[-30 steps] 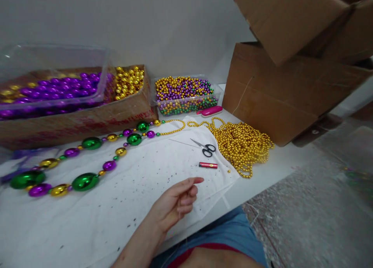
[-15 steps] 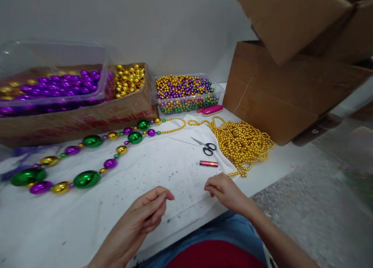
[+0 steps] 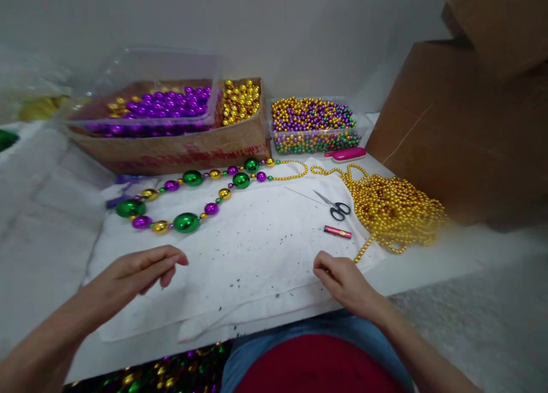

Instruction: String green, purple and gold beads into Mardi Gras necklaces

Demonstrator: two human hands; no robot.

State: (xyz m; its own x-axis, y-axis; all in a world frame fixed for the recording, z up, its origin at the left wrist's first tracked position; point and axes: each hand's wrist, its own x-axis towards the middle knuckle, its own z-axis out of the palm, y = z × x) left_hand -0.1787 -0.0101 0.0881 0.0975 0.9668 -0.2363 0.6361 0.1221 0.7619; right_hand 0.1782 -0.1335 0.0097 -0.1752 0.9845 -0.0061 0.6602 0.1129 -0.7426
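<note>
My left hand (image 3: pixel 158 267) is above the white cloth (image 3: pixel 257 256), in front of the strung bead necklace. Its thumb and forefinger are pinched together; anything between them is too small to make out. My right hand (image 3: pixel 338 276) is curled closed near the cloth's right side, its fingertips hidden. The necklace (image 3: pixel 186 222) of large green, purple and gold beads lies in a loop, with small gold beads at its right end. Black-handled scissors (image 3: pixel 338 209) and a red lighter (image 3: pixel 338 232) lie beyond my right hand, beside a heap of gold bead strands (image 3: pixel 389 210).
At the back, a cardboard box (image 3: pixel 180 150) holds purple and gold beads, beside a clear tub (image 3: pixel 314 136) of small mixed beads. A pink tool (image 3: pixel 349 154) lies before the tub. Large cardboard boxes (image 3: pixel 466 136) stand right. Shiny beads (image 3: pixel 171 373) show below the table's front edge.
My left hand has moved left, away from my right hand, which stays closed near the cloth's right side. The view has turned left, bringing beads below the table edge into sight.
</note>
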